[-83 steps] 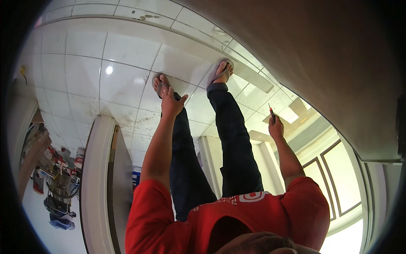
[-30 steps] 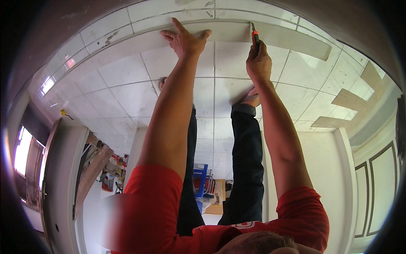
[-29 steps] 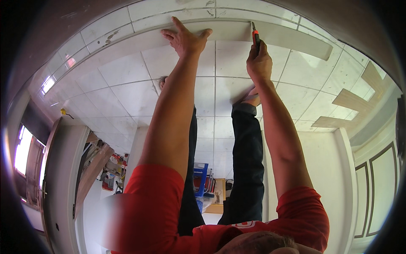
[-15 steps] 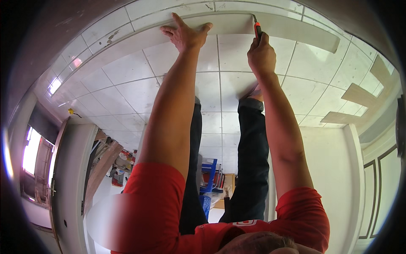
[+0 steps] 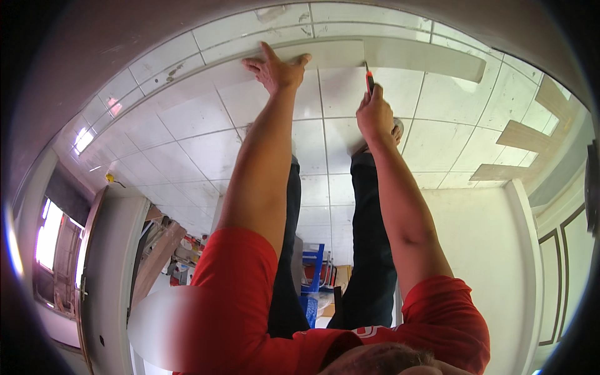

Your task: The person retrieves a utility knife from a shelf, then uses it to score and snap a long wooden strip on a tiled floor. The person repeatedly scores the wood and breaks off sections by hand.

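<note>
Near the top centre of the frame, pressing the left hand (image 5: 277,67), fingers spread flat, on a long pale board (image 5: 412,55) lying across the white tiled floor (image 5: 187,125); just right, clenching the right hand (image 5: 375,115) around an orange-handled tool (image 5: 369,78), tip touching the board.

The long pale board (image 5: 400,55) looks matt and smooth, like painted wood. Beneath it the white floor tiles (image 5: 187,119) are glossy and mirror window light. The pencil-like tool (image 5: 370,80) has an orange, plastic-looking body. The red shirt (image 5: 237,294) is soft matt cloth.
</note>
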A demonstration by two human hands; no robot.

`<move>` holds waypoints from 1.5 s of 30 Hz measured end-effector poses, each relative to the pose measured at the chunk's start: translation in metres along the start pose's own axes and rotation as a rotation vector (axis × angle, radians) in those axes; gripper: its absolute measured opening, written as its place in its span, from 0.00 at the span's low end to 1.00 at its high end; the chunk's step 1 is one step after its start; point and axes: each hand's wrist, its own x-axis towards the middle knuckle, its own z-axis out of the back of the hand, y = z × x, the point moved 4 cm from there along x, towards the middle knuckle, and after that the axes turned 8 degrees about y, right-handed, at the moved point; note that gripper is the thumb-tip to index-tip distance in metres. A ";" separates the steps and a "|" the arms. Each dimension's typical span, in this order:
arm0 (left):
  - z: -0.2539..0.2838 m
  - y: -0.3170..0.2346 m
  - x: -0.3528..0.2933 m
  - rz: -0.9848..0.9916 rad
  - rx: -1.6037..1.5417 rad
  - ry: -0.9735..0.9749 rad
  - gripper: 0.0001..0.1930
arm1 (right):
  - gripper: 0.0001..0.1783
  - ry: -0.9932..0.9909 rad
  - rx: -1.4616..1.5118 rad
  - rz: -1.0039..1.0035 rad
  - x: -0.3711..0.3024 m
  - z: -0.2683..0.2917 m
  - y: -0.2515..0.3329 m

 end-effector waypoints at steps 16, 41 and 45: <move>0.006 -0.025 -0.030 -0.490 0.438 0.040 0.59 | 0.21 -0.412 0.211 0.163 -0.014 0.032 -0.069; -0.033 0.090 -0.070 -0.271 0.057 0.230 0.44 | 0.29 -0.023 -0.422 0.422 0.129 0.105 -0.027; -0.049 0.101 -0.053 0.401 -1.051 0.323 0.46 | 0.34 -0.094 -0.440 0.550 0.118 0.095 -0.041</move>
